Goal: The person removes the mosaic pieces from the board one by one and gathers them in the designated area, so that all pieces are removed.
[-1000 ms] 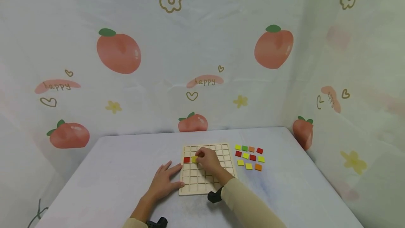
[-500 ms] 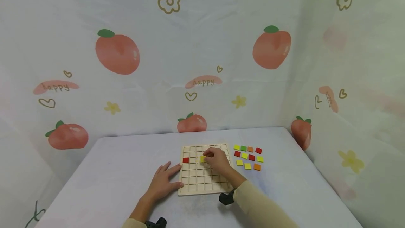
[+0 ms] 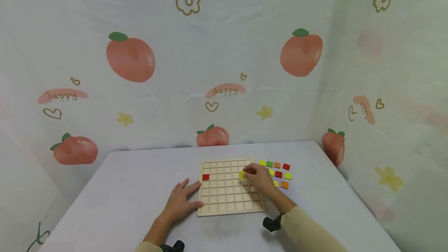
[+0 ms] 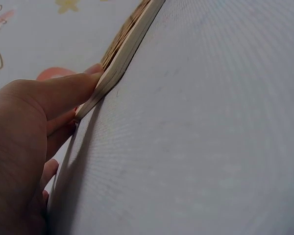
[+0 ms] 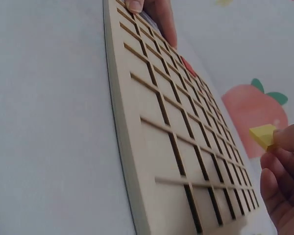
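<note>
A square wooden grid board [image 3: 227, 197] lies on the table in the head view. One red tile [image 3: 205, 177] sits in a cell at its left edge. My right hand [image 3: 260, 178] pinches a yellow tile [image 3: 242, 175] between thumb and fingers above the board's right side. In the right wrist view the yellow tile [image 5: 263, 136] is seen raised clear of the grid. My left hand [image 3: 182, 201] rests beside the board with fingers spread, touching its left edge. The left wrist view shows the thumb [image 4: 71, 90] lying against the board's rim [image 4: 117, 68].
Right of the board lie several loose tiles, among them a green tile [image 3: 270, 164], an orange tile [image 3: 284, 185] and a red tile [image 3: 286, 166]. My right hand partly covers this group. A white cloth covers the table [image 3: 140, 178], and a printed curtain [image 3: 168, 69] stands behind it.
The right hand has carried the yellow tile rightward, from beside the red tile to the board's right side. The left hand and the board have stayed in place.
</note>
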A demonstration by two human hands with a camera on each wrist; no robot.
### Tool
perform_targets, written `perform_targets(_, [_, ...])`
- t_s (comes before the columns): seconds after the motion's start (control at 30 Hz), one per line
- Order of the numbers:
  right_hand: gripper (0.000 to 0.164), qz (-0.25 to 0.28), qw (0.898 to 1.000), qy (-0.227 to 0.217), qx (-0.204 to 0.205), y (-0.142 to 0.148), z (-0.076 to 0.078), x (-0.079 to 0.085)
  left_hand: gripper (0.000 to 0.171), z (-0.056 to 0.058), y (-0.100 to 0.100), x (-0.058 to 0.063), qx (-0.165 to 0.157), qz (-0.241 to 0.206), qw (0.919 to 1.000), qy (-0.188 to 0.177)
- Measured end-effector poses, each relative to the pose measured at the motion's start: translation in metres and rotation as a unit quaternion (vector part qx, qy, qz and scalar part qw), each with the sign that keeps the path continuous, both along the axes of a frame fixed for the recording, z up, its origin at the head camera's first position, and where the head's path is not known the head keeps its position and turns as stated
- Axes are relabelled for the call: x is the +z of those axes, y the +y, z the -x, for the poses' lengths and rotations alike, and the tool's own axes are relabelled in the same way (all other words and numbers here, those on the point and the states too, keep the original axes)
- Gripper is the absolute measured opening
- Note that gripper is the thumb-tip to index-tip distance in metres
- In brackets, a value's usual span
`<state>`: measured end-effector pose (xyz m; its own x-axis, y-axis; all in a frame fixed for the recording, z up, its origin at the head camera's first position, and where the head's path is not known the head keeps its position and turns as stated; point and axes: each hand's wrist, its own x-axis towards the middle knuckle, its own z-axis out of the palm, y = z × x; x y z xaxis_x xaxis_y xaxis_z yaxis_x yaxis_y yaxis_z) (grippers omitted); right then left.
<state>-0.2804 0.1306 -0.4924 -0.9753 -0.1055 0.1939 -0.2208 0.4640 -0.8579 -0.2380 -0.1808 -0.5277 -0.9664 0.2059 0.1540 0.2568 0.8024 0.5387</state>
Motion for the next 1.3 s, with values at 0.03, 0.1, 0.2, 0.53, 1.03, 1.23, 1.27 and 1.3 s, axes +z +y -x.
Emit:
perform_targets(0.03, [0.009, -0.005, 1.000, 0.001, -0.005, 0.004, -0.001, -0.001, 0.074, 0.000, 0.000, 0.000, 0.001, 0.000, 1.0000, -0.001])
perform_targets(0.1, [0.009, -0.013, 1.000, -0.001, -0.022, 0.012, -0.002, -0.002, 0.075, 0.000, 0.000, 0.000, 0.001, 0.001, 1.0000, -0.001])
perform_targets(0.2, [0.009, -0.025, 0.999, -0.001, -0.043, 0.024, -0.004, -0.004, 0.075, -0.001, 0.000, 0.001, 0.001, 0.001, 1.0000, -0.003])
perform_targets(0.53, [0.011, -0.021, 0.995, -0.017, -0.095, 0.066, -0.016, -0.004, 0.075, -0.001, 0.000, 0.001, -0.003, -0.001, 1.0000, 0.002])
perform_targets(1.03, [0.019, -0.053, 0.986, -0.063, -0.147, 0.135, -0.038, -0.008, 0.075, 0.000, 0.002, 0.001, -0.003, -0.005, 1.0000, -0.003])
perform_targets(1.23, [0.017, -0.071, 0.985, -0.072, -0.143, 0.148, -0.040, -0.012, 0.076, 0.000, 0.000, 0.000, -0.002, 0.001, 1.0000, 0.004])
perform_targets(1.27, [0.017, -0.074, 0.984, -0.075, -0.140, 0.149, -0.040, -0.013, 0.076, 0.000, 0.000, 0.000, -0.002, 0.002, 1.0000, 0.004])
perform_targets(1.3, [0.016, -0.079, 0.984, -0.076, -0.139, 0.150, -0.040, -0.014, 0.076, 0.000, 0.000, 0.000, -0.003, 0.001, 1.0000, 0.003])
